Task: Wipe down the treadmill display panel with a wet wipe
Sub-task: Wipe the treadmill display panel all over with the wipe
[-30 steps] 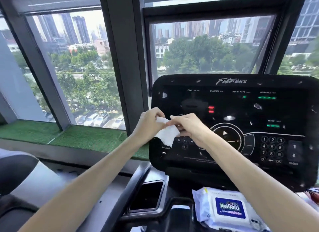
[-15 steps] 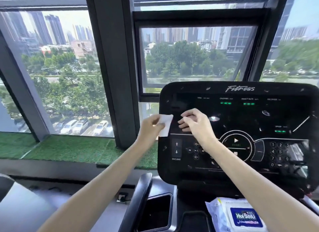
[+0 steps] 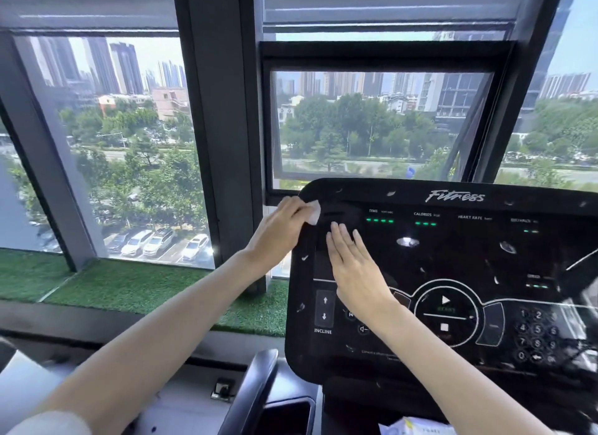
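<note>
Left hand (image 3: pixel 278 230) pinched closed; right hand (image 3: pixel 352 263) flat, fingers extended.

Dark-framed windows (image 3: pixel 129 149) filled the upper frame in daylight; an artificial-grass sill (image 3: pixel 136 289) ran along the lower left.

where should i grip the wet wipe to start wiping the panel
Keep the pinch the left hand already has: the wet wipe is bunched under its fingers at the top left corner of the display panel, only a white edge showing. Press from the front with flat fingers, coming from the left edge. The right hand lies flat on the panel, empty.
</note>
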A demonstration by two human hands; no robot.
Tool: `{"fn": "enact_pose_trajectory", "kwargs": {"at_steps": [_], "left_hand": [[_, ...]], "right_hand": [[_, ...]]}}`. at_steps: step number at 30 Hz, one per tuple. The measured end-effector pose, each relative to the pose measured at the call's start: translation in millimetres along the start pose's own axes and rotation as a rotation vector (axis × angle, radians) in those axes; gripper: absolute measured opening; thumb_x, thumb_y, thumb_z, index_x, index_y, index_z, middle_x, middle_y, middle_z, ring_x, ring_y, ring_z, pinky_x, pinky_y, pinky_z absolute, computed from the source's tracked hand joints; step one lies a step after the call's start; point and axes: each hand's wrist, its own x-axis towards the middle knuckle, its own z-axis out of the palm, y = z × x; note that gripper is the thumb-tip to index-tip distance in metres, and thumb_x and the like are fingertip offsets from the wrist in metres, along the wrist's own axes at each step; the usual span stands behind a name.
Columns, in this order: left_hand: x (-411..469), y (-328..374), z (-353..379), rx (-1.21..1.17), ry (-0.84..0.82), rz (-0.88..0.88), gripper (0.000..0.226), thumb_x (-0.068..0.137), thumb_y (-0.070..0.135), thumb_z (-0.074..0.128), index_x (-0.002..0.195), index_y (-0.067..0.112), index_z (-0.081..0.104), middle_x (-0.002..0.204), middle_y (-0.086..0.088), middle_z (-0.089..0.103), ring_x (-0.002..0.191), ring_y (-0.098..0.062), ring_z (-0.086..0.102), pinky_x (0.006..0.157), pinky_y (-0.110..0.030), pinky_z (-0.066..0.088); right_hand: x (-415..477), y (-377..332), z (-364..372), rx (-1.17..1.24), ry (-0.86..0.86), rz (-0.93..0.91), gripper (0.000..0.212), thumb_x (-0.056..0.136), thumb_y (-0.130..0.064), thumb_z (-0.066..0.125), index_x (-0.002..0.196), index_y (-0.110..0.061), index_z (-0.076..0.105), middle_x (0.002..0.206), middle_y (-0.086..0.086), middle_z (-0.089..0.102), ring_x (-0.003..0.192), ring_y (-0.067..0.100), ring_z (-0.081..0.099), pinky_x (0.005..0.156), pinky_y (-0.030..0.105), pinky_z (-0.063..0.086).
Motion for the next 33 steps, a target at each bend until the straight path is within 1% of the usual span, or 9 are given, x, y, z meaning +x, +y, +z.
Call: {"fn": "enact_pose_trajectory", "kwargs": {"at_steps": [3, 5, 11, 14, 18, 22, 26, 31, 33], "left_hand": [[20, 1, -1, -0.158, 0.07, -0.165, 0.02, 0.087, -0.006, 0.055, 0.1, 0.004, 0.067, 0.087, -0.007, 0.055, 0.08, -0.021, 0.053, 0.072, -0.037, 0.051], [13, 5, 1, -0.196, -0.051, -0.012, 0.025, 0.086, -0.007, 0.056, 0.104, 0.005, 0.068, 0.088, -0.006, 0.055, 0.081, -0.019, 0.053, 0.076, -0.029, 0.048], [29, 3, -5, -0.234, 0.026, -0.15, 0.018, 0.087, -0.001, 0.057, 0.099, 0.006, 0.069, 0.088, 0.002, 0.055, 0.078, -0.01, 0.053, 0.076, -0.018, 0.045], [16, 8, -4, -0.181, -0.131, 0.057, 0.017, 0.088, 0.001, 0.055, 0.099, 0.006, 0.067, 0.089, 0.0, 0.056, 0.081, -0.012, 0.053, 0.075, -0.024, 0.047], [30, -2, -12, -0.188, 0.018, -0.157, 0.017, 0.086, -0.003, 0.057, 0.097, 0.005, 0.068, 0.086, 0.0, 0.055, 0.075, -0.005, 0.049, 0.074, -0.011, 0.041], [7, 10, -12, -0.204, -0.213, 0.045, 0.017, 0.081, -0.006, 0.06, 0.093, 0.002, 0.07, 0.084, -0.005, 0.059, 0.073, -0.007, 0.051, 0.073, -0.013, 0.043], [26, 1, -17, -0.196, 0.011, -0.156, 0.012, 0.084, -0.003, 0.061, 0.088, 0.004, 0.07, 0.079, -0.006, 0.059, 0.069, -0.011, 0.053, 0.069, -0.01, 0.042], [-18, 17, -6, -0.244, -0.25, -0.025, 0.016, 0.084, -0.005, 0.06, 0.094, 0.004, 0.07, 0.085, 0.003, 0.056, 0.071, -0.003, 0.051, 0.07, -0.01, 0.042], [-1, 9, -9, -0.237, -0.099, -0.154, 0.012, 0.086, -0.001, 0.06, 0.091, 0.004, 0.07, 0.083, 0.005, 0.055, 0.069, 0.0, 0.049, 0.071, -0.004, 0.038]], "right_hand": [[-1, -2, 2, -0.067, -0.01, -0.018, 0.079, 0.067, -0.008, 0.068, 0.135, 0.011, 0.033, 0.145, 0.029, 0.029, 0.136, 0.038, 0.029, 0.113, 0.046, 0.018], [-1, 0, 4, -0.068, -0.012, -0.016, 0.075, 0.067, -0.007, 0.066, 0.134, 0.011, 0.036, 0.143, 0.03, 0.033, 0.134, 0.038, 0.032, 0.113, 0.046, 0.021], [0, 3, 10, -0.053, 0.03, -0.047, 0.072, 0.065, -0.001, 0.065, 0.132, 0.012, 0.04, 0.141, 0.031, 0.036, 0.132, 0.039, 0.036, 0.111, 0.047, 0.025], [0, 5, 9, -0.068, 0.025, -0.052, 0.077, 0.062, -0.003, 0.07, 0.132, 0.012, 0.04, 0.14, 0.03, 0.037, 0.133, 0.039, 0.035, 0.112, 0.047, 0.023], [-1, 6, 8, -0.074, 0.036, -0.055, 0.075, 0.068, -0.004, 0.066, 0.135, 0.01, 0.035, 0.144, 0.029, 0.032, 0.135, 0.037, 0.031, 0.113, 0.045, 0.02], [0, 9, 10, 0.022, 0.062, -0.056, 0.078, 0.057, -0.001, 0.074, 0.128, 0.012, 0.045, 0.138, 0.03, 0.041, 0.129, 0.038, 0.04, 0.109, 0.047, 0.031], [-1, 13, 12, 0.103, 0.107, -0.074, 0.075, 0.056, 0.005, 0.072, 0.127, 0.013, 0.047, 0.137, 0.03, 0.042, 0.128, 0.038, 0.042, 0.107, 0.049, 0.033], [-1, 11, 16, 0.08, 0.14, -0.079, 0.061, 0.069, 0.003, 0.046, 0.13, 0.012, 0.044, 0.139, 0.029, 0.04, 0.131, 0.037, 0.039, 0.109, 0.047, 0.031], [-1, 12, 15, 0.05, 0.129, -0.083, 0.063, 0.069, 0.002, 0.053, 0.131, 0.012, 0.042, 0.14, 0.029, 0.038, 0.131, 0.038, 0.037, 0.11, 0.046, 0.028]]}}
